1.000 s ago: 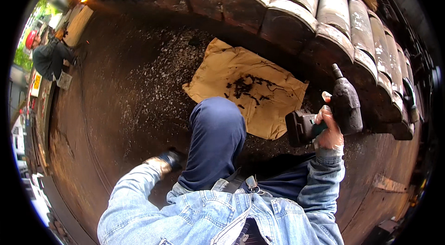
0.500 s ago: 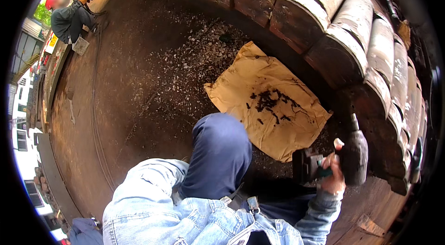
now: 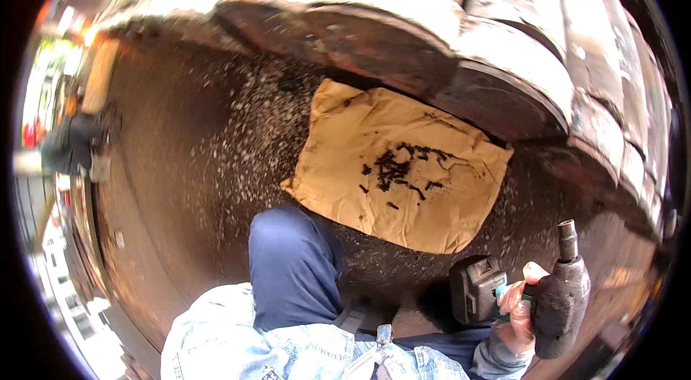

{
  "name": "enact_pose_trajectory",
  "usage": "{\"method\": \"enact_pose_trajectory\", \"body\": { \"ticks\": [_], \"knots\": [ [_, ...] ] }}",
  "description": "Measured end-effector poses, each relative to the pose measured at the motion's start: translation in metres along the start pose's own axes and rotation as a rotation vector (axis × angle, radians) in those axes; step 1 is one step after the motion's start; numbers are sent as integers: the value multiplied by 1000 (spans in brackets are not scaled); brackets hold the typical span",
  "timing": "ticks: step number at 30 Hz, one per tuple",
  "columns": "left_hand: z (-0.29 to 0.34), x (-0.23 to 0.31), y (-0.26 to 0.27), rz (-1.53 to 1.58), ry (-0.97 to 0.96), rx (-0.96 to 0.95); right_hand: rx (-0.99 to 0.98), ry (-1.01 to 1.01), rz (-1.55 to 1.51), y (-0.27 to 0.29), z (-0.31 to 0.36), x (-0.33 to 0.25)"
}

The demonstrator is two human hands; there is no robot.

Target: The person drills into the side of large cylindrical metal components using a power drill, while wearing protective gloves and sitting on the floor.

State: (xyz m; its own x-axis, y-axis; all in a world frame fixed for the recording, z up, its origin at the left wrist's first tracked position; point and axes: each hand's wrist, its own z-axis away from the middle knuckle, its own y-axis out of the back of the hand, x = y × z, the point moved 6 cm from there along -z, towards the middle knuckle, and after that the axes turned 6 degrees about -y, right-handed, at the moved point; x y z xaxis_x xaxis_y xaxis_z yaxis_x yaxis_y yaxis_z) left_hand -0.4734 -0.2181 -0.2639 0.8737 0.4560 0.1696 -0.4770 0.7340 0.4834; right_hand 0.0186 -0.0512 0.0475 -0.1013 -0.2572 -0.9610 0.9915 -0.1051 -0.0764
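My right hand is wrapped round the handle of a dark cordless impact wrench at the lower right. A metal socket on its nose points away from me, and the chunky battery lies to the left of the hand. Beyond the wrench a creased brown paper sheet is spread out, with a scatter of small dark, bolt-like pieces on it. Only the light denim sleeve shows on my left side; the left hand is out of sight.
Heavy rounded metal segments curve along the far side and right. Pale debris litters the brown floor left of the paper. My bent knee rises near the paper. Another person crouches at the far left.
My view has swung, so the metal segments fill more of the top and the paper sits further left. The wrench, still in my right hand, appears lower, its socket more visible.
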Motion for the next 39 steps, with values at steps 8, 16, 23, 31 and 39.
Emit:
{"method": "enact_pose_trajectory", "body": {
  "ticks": [8, 16, 23, 31, 39],
  "knots": [
    [-42, -14, 48, -155, -158, -69, 187, 91, -25, -53, 93, -6],
    [-30, -97, 43, -221, -331, -92, 239, -4, 48, -110, 140, 31],
    [-29, -192, 28, -101, -385, -106, 241, 219, -124, -150, 134, 2],
    [167, -123, 224, 826, -745, 719, 256, 253, -214, -110, 126, 28],
    [293, 67, 319, 1178, -1327, 578, 246, 238, -294, -97, 102, 38]
  ]
}}
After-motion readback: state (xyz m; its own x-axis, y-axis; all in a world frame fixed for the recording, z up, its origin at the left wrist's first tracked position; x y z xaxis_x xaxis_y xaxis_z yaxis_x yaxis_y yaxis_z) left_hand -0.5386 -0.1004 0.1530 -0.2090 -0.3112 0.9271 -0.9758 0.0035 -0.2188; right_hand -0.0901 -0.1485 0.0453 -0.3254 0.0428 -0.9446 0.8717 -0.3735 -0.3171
